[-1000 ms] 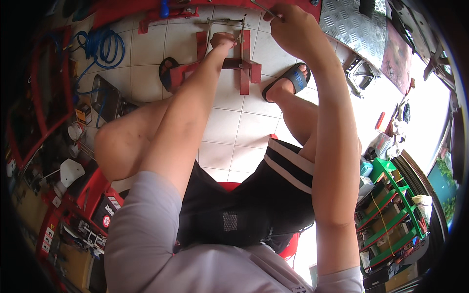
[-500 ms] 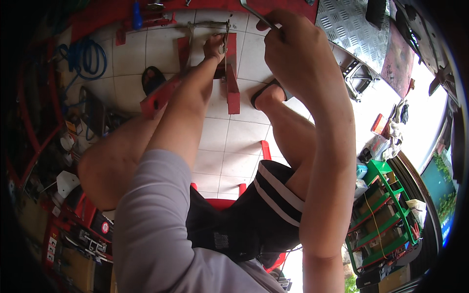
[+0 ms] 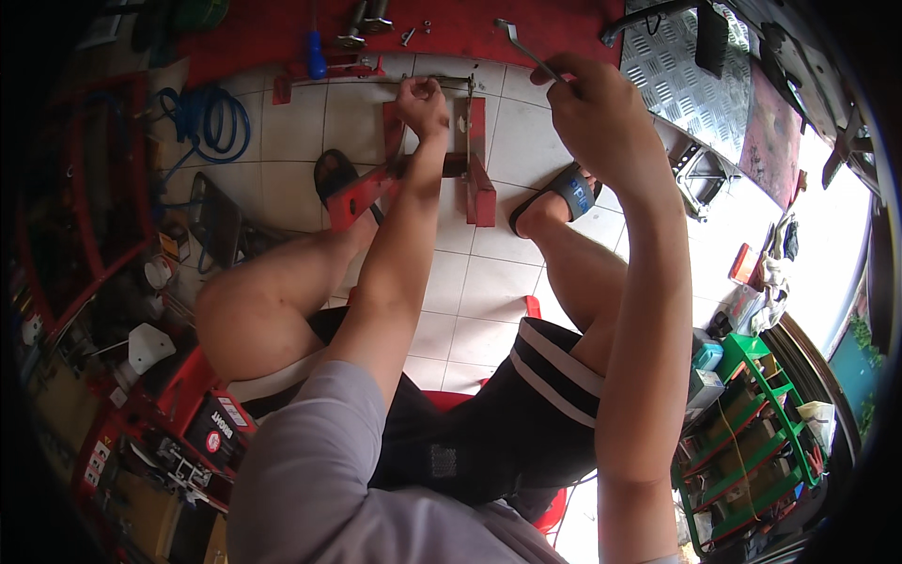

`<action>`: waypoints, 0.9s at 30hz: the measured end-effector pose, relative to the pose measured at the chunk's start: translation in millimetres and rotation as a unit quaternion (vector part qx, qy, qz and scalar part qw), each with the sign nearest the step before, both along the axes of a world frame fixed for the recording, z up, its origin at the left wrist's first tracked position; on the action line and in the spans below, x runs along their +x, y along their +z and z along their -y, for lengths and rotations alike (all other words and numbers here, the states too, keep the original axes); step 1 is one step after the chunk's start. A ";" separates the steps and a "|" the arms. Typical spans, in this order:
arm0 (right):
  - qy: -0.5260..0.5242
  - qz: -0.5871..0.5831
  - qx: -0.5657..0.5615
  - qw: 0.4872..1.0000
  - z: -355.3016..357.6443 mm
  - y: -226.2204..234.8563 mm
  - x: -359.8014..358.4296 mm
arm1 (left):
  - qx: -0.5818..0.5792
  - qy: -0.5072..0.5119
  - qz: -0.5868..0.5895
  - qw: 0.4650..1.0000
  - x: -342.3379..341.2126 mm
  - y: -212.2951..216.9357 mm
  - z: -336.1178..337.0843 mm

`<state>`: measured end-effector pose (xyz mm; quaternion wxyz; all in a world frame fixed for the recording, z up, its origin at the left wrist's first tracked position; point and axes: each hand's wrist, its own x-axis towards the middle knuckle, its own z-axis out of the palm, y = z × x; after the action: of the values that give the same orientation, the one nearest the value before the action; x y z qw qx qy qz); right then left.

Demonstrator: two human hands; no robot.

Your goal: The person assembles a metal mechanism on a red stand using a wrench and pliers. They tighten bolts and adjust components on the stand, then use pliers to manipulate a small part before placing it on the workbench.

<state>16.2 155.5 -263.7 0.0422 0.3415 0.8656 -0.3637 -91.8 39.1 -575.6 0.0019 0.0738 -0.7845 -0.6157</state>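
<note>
My right hand is raised at the upper right, its fingers closed round a slim metal wrench with a bent far end. The wrench points up and left, apart from other things. My left hand reaches forward over a red metal stand between my feet. Its fingers are curled at the left side of a thin metal frame on the stand. What they grip, if anything, is hidden. The frame's crossbar runs just beyond the hand.
On a red surface ahead lie a blue-handled screwdriver and small bolts. A coiled blue hose is at left. Patterned metal plate and a scissor jack are at right, a green rack lower right.
My left hand has moved from the frame's right side to its left side. My right hand still holds the wrench aloft. The view has shifted, showing more of the red surface.
</note>
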 end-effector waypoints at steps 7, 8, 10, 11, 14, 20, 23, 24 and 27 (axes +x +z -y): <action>0.052 -0.018 0.027 0.998 6.0 -6.7 -4.7 | 0.075 -0.044 0.018 0.996 -81.8 33.0 -8.5; 0.062 -0.030 0.027 0.997 9.3 -9.0 -5.0 | 0.049 -0.058 0.011 0.997 -90.4 26.3 -2.4; 0.040 -0.048 0.012 0.998 12.4 2.5 -3.6 | 0.043 -0.108 0.021 0.993 -76.4 36.2 -7.3; 0.032 -0.061 0.002 0.998 14.8 9.6 -3.4 | 0.026 -0.117 0.014 0.993 -70.4 41.5 -5.2; 0.056 -0.034 0.021 0.998 5.1 0.1 0.1 | 0.089 -0.145 0.174 0.970 -27.8 88.0 -5.6; 0.191 0.014 0.186 0.964 -2.9 -51.7 -10.5 | -0.195 -0.415 0.189 0.868 -12.8 165.1 15.1; 0.099 0.089 0.036 0.990 9.0 -34.4 -1.6 | -0.323 -0.494 0.031 0.806 -13.5 227.8 21.5; 0.045 0.119 -0.055 0.990 14.1 -25.2 4.4 | -0.329 -0.506 0.001 0.798 -10.8 256.0 28.5; -0.034 0.129 -0.137 0.981 18.7 -62.8 25.4 | -0.266 -0.524 -0.019 0.809 0.8 277.4 50.6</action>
<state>41.5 136.8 -326.4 0.1880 0.4054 0.7828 -0.4331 -91.0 -11.5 -298.2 -0.2866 -0.3638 -0.8368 -0.2919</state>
